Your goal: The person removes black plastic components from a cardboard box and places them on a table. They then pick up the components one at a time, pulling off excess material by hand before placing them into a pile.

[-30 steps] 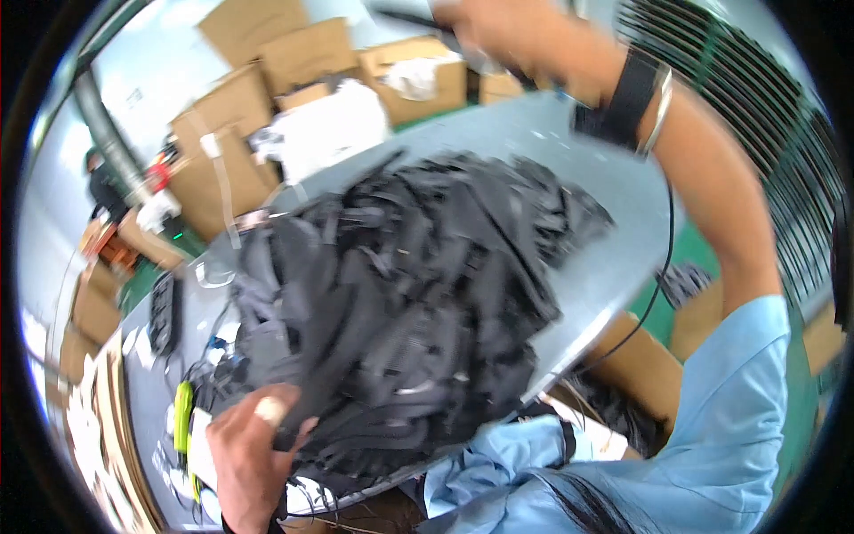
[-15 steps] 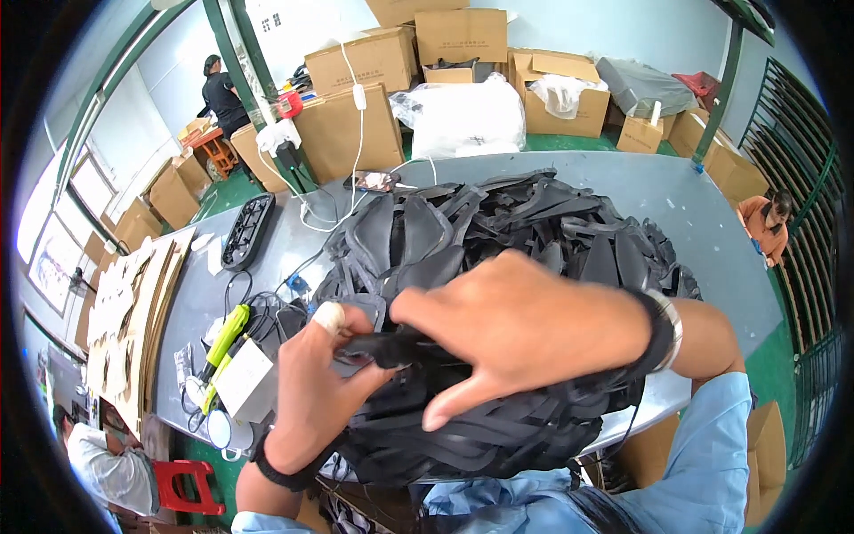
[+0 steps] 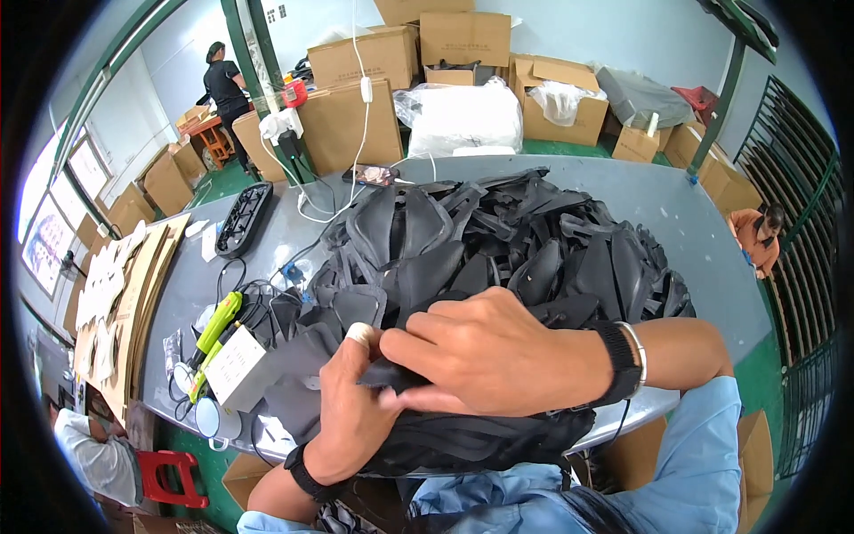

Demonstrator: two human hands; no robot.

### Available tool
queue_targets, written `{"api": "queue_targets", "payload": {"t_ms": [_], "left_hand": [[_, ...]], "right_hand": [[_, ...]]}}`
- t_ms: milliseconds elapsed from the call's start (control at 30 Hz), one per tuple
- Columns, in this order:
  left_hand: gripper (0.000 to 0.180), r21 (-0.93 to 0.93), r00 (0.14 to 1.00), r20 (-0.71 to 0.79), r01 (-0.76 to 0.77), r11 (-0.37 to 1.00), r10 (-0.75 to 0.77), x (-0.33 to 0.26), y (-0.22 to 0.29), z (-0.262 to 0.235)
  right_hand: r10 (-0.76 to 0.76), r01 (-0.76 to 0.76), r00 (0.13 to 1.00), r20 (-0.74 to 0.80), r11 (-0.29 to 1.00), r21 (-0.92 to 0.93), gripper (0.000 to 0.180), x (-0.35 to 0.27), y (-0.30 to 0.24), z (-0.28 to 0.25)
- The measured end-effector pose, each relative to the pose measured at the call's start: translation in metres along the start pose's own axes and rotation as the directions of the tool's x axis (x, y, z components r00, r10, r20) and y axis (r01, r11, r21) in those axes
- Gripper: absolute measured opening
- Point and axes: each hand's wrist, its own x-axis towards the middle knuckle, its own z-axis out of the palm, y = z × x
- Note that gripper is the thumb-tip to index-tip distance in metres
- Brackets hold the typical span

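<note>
A large heap of thin black moulded pieces [image 3: 614, 267], soft-looking and curved, covers the middle of the grey table. At its near left side my left hand [image 3: 356, 405], with a white wrap on the thumb, pinches a black flexible piece [image 3: 391, 376]. My right hand [image 3: 498, 356] reaches across from the right, its fingers closed on the same piece beside the left thumb. Much of that piece is hidden by the fingers. Left of my left hand, a broad dark grey sheet-like piece [image 3: 298, 360] lies against the heap.
Left on the table [image 3: 721, 231] are a yellow-green handheld tool [image 3: 218, 325], a white box [image 3: 236, 368], a white mug [image 3: 216, 420], cables and a black tray [image 3: 245, 220]. A phone [image 3: 378, 175] lies behind the heap. Cardboard sheets [image 3: 147, 320] line the left edge. Other people sit or stand farther off.
My right hand has moved down and closed its fingers beside my left hand. The left hand has shifted slightly right and down. The grey sheet-like piece now shows at left.
</note>
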Motion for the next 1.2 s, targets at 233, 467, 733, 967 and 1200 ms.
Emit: {"api": "queue_targets", "payload": {"t_ms": [233,467,733,967,1200], "left_hand": [[0.054,0.134,0.965,0.159,-0.231,0.964,0.209,-0.008,0.008,0.010],[0.048,0.337,0.853,0.441,-0.447,0.829,0.281,-0.017,-0.007,0.007],[0.047,0.292,0.899,0.337,-0.384,0.876,0.281,-0.019,-0.005,-0.016],[0.038,0.406,0.955,0.232,-0.270,0.873,0.187,-0.049,-0.015,-0.026],[0.025,0.500,0.969,-0.010,-0.211,0.840,0.249,-0.066,-0.022,-0.041]], "right_hand": [[0.227,-0.215,0.972,-0.067,0.965,0.150,0.018,-0.014,0.024,-0.020],[0.741,-0.604,0.637,-0.213,0.651,0.460,0.034,-0.028,0.067,-0.046],[0.526,-0.504,0.332,-0.783,0.800,0.324,0.036,-0.096,0.169,-0.097],[0.381,-0.374,0.924,0.017,0.914,-0.158,0.045,-0.043,0.113,-0.039],[0.025,-0.022,0.825,0.565,1.000,-0.012,0.044,0.062,0.042,0.038]]}}
